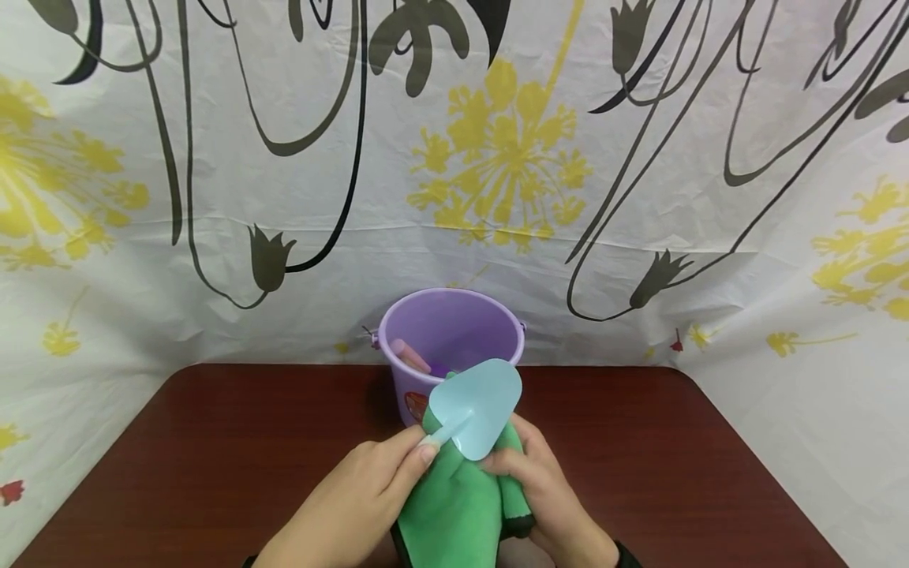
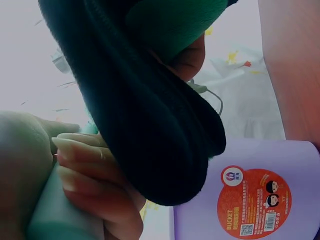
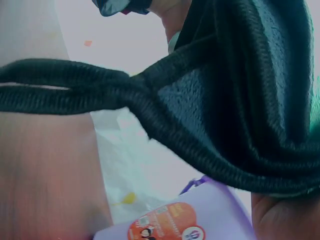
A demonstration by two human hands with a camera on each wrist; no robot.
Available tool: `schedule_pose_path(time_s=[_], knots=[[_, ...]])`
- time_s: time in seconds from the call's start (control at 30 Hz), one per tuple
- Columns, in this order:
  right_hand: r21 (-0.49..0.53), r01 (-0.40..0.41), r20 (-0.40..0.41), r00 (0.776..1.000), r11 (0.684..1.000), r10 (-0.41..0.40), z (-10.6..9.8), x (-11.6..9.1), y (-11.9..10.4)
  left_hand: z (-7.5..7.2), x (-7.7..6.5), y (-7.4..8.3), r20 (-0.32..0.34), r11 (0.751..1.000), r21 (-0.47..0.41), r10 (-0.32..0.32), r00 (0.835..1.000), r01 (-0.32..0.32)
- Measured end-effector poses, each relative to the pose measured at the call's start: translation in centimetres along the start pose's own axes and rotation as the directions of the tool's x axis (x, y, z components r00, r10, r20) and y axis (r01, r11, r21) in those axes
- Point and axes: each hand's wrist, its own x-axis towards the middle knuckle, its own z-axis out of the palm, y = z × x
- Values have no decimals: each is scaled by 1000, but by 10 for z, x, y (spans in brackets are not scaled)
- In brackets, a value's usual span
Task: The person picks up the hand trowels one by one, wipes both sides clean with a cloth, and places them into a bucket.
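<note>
A light blue toy shovel (image 1: 483,402) lies across a green cloth with black edging (image 1: 461,505), in front of a purple bucket (image 1: 419,386). My left hand (image 1: 369,489) pinches the shovel's short handle between thumb and fingers, against the cloth. With curled fingers, my right hand (image 1: 540,481) grips a folded part of the cloth beside the shovel's blade. In the left wrist view the cloth's dark folds (image 2: 150,125) cover much of the work. The right wrist view shows the black edging (image 3: 200,155) hanging above the bucket (image 3: 220,210).
The bucket stands at the back of a dark red-brown table (image 1: 270,450), near a white sheet (image 1: 319,197) with yellow and grey flower prints. Inside the bucket a pink object (image 1: 409,355) leans on the wall. A red label (image 2: 255,205) is on the bucket's front.
</note>
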Motion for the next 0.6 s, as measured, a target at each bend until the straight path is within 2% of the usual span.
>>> schedule_pose_path(time_s=[0.13,0.27,0.47,0.6], knots=[[83,-9,110,994,997,0,-3,0,7,-2,-1,-1,1,1000,-12,2,1000,-2],[147,-48,169,985,988,22,-3,1,13,-3,-1,-2,25,999,-40,-19,1000,20],[200,-77,165,985,977,44,0,1,15,0,1,-3,90,995,-89,-39,995,47],[243,-110,140,987,964,78,0,0,15,3,2,-3,86,996,-78,-37,996,44]])
